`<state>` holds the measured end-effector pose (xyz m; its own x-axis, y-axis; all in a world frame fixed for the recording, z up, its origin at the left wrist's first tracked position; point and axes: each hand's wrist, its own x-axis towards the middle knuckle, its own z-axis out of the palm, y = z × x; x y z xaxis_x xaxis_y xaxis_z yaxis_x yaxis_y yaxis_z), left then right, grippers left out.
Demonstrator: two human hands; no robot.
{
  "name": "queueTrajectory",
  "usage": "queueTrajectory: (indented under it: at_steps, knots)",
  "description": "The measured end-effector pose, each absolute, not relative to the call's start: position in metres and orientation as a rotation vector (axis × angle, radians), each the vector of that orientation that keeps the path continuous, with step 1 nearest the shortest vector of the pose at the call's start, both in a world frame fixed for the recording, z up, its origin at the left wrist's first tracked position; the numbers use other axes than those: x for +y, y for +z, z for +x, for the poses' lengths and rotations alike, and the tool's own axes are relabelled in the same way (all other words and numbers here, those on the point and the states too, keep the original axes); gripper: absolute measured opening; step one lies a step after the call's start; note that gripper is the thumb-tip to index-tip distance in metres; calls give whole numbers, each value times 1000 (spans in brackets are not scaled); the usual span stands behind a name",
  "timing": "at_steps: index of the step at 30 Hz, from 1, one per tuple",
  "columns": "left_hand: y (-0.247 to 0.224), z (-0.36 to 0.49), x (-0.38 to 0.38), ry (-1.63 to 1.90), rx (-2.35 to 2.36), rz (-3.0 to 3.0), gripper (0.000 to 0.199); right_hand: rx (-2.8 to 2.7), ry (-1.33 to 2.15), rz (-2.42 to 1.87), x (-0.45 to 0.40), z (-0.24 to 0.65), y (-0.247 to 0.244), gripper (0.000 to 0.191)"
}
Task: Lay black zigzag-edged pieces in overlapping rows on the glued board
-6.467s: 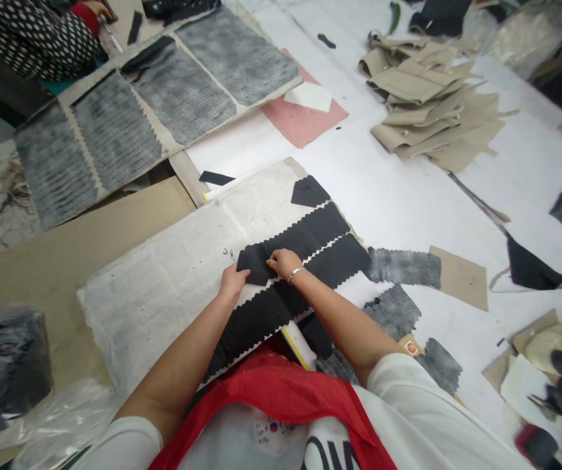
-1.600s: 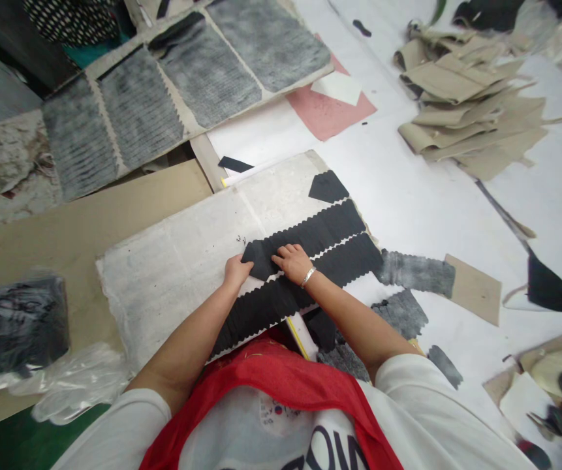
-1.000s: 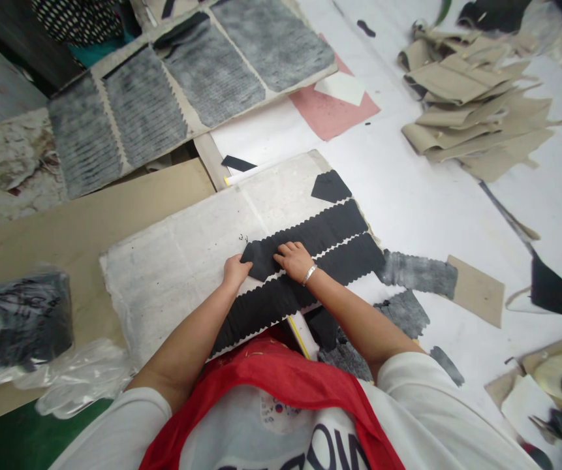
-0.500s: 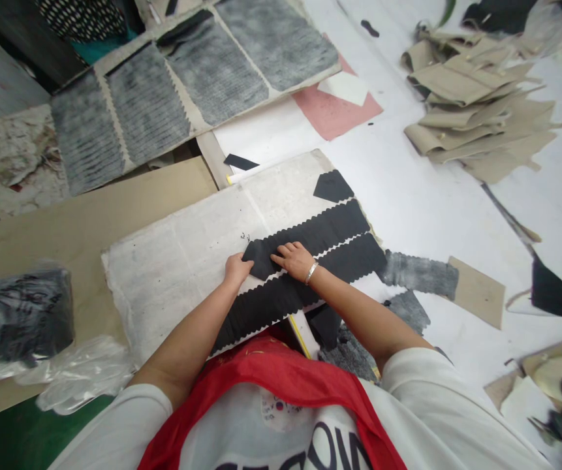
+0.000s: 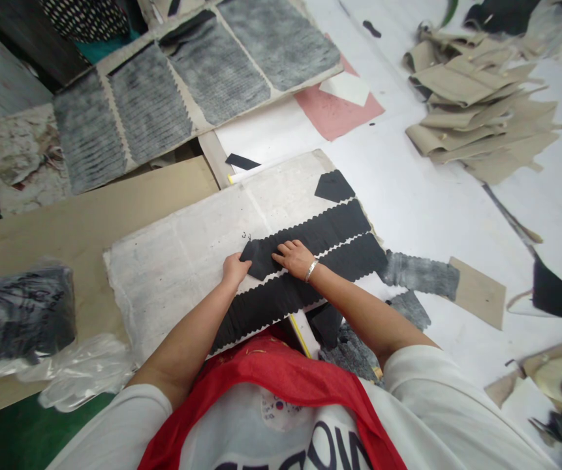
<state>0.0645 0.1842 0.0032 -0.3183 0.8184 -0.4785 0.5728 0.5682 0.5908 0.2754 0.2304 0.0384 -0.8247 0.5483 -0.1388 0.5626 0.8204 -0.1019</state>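
My left hand (image 5: 234, 269) pinches the left edge of a black pointed piece (image 5: 260, 261), which looks like cut fabric or thin leather. My right hand (image 5: 297, 260), with a silver bracelet at the wrist, rests on the row of black pieces just right of it, fingers apart. This upper row of overlapping black pieces (image 5: 344, 222) runs to the right side of a pale board (image 5: 177, 261). Below lies a second black row (image 5: 261, 307) with toothed edges, partly behind my forearms. A single black piece (image 5: 334, 187) sits near the board's upper right corner.
Beyond it, another board carries grey-coated panels (image 5: 217, 65). Folded beige pieces (image 5: 481, 104) are heaped on the white table at right. A plastic-wrapped black bundle (image 5: 19, 316) lies at left. Pink paper (image 5: 339, 117) and a beige card (image 5: 476, 294) lie about.
My left hand has shifted very slightly left with the edge of the pointed piece. The right hand stays nearly in place, and the whole view has moved a touch.
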Motion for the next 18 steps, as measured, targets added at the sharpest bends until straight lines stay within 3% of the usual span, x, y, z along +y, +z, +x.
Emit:
queueTrajectory:
  at_steps: [18]
  knots:
    - [12, 64, 182, 330, 2046, 1197, 27, 3039, -191, 723, 223, 265, 34, 33]
